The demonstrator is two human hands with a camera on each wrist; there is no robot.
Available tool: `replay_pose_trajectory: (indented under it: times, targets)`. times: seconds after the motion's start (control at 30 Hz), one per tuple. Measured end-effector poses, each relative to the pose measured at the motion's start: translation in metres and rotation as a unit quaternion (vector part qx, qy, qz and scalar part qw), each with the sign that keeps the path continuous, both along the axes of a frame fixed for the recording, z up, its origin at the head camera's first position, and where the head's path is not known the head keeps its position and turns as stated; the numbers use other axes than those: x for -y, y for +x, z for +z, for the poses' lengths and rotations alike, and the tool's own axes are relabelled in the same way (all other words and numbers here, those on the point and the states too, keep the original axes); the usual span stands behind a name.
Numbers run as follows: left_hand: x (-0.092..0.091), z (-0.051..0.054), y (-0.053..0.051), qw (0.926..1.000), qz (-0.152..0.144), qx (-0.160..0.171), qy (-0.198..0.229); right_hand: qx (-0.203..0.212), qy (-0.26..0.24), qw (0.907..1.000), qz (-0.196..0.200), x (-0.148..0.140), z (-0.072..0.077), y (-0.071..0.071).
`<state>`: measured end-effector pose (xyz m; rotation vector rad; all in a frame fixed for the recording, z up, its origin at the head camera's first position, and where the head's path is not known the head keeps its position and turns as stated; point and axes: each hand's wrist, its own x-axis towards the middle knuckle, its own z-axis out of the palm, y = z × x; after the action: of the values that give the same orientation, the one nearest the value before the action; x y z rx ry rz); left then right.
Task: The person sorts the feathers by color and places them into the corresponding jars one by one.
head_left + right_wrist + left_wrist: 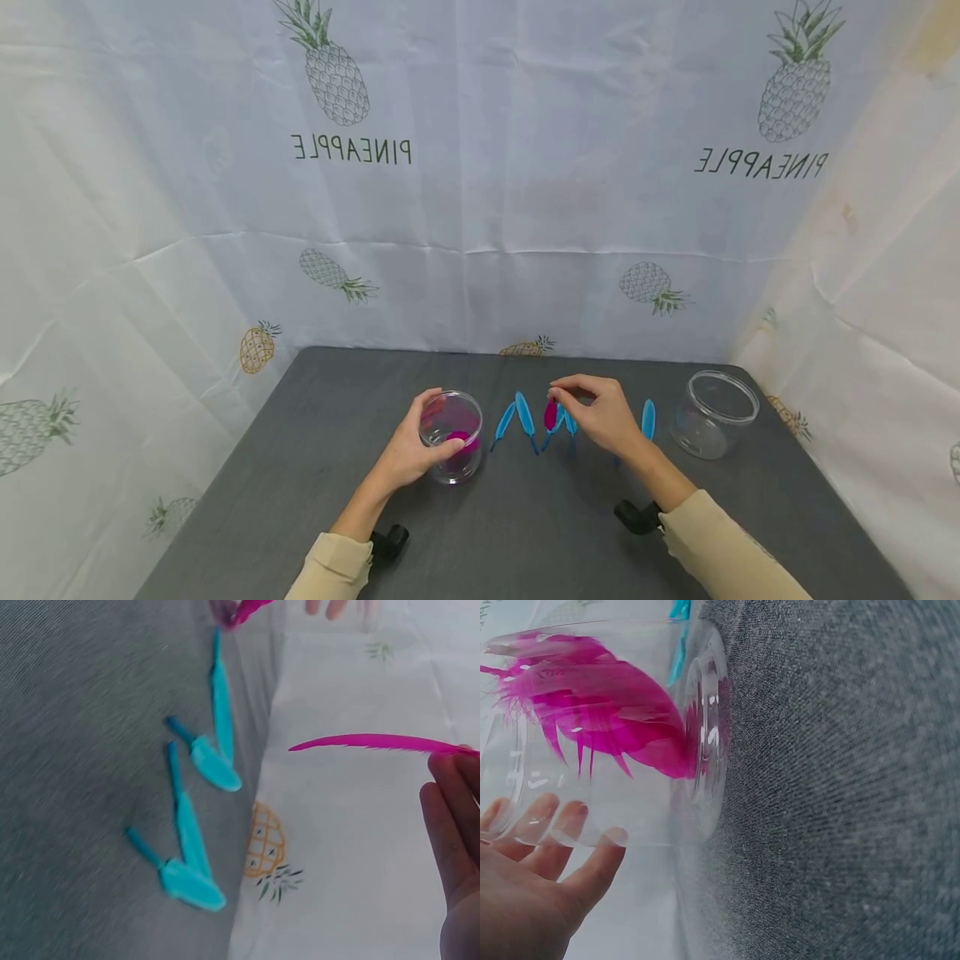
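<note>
My left hand (411, 446) grips a clear plastic jar (452, 467) standing on the table, with its fingers round the wall. Inside the jar lean magenta feathers (607, 705), large in the left wrist view. To the right, my right hand (600, 412) pinches one magenta feather (367, 741) by its end, and the feather hangs above the table. Several blue feathers (523, 412) lie on the table between the jar and the right forearm, some in V shapes; in the right wrist view, a blue feather (191, 885) lies below the held one.
A second clear jar (705, 433) stands at the table's right side, with one blue feather (648, 419) to its left. The dark grey table (262, 500) ends at a white curtain (525, 192) with pineapple prints. Black wrist devices show beside both forearms.
</note>
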<state>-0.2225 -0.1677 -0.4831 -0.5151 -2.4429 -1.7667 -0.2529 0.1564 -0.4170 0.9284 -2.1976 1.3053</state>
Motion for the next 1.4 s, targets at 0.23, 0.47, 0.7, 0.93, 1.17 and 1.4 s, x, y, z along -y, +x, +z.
replay_pose_trajectory:
  times: [0.23,0.47,0.7,0.93,1.17,1.4]
  targets:
    - [0.001,-0.001,-0.001,0.9999,0.005,0.001,-0.009,-0.010,-0.023,0.9995,0.022,0.019,0.029,0.014]
    - [0.002,-0.001,0.000,1.0000,0.002,0.001,-0.006,-0.042,-0.076,0.9938,0.070,0.034,0.040,0.011]
    - [0.001,-0.003,-0.001,0.9999,-0.001,-0.008,-0.014,-0.052,-0.095,0.9909,0.079,0.042,0.034,-0.004]
    - [0.001,-0.002,-0.001,0.9999,0.000,-0.008,-0.008,-0.055,-0.105,0.9880,0.098,0.053,0.038,-0.006]
    - [0.001,-0.001,-0.001,0.9999,0.004,-0.002,-0.014,-0.054,-0.118,0.9836,0.125,0.067,0.044,-0.004]
    - [0.001,-0.002,-0.001,0.9998,0.004,-0.006,-0.017,-0.062,-0.115,0.9817,0.139,0.082,0.045,-0.003]
